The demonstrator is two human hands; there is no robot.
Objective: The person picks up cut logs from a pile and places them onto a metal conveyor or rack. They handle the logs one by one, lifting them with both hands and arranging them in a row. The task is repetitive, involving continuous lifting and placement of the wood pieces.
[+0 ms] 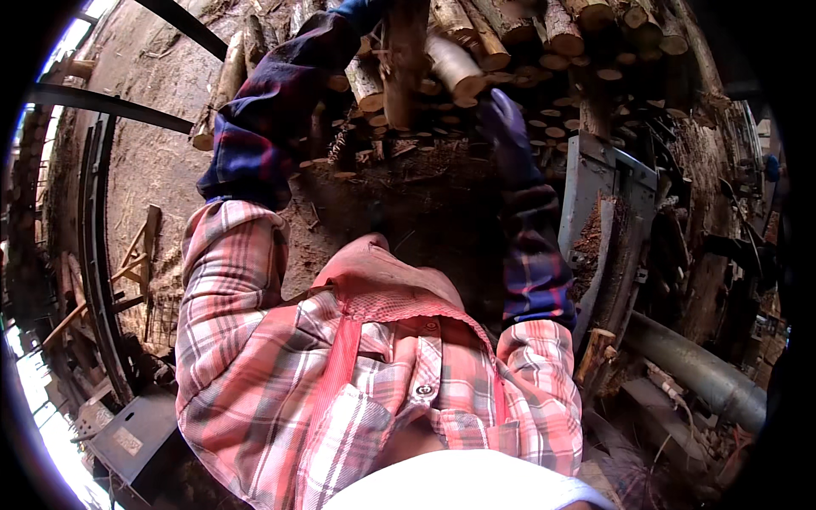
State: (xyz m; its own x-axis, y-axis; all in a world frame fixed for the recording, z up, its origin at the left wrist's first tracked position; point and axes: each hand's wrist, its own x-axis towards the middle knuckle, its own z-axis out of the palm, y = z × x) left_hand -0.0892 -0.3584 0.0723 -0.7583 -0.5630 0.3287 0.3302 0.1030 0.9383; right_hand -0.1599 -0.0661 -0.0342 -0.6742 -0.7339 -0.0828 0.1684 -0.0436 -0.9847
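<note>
A short cut log (455, 66), blurred by motion, lies tilted at the front of the log pile with its pale sawn end toward me. My right hand (505, 121), in a purple glove, is beside that end with its fingers stretched out; whether it touches the wood I cannot tell. At the upper edge is my left hand (361, 10) in a blue glove, near the top of an upright wooden post (404, 68). The picture's edge cuts it off and its fingers are hidden. Dark blue plaid sleeve covers reach over both forearms.
Stacked logs (561, 30) fill the far side, with more sawn ends in shadow below. A grey metal frame (586, 183) stands at the right, near a thick metal pipe (701, 370). Metal bars (110, 106) cross the left. A bark-strewn dirt floor (157, 72) spreads at far left.
</note>
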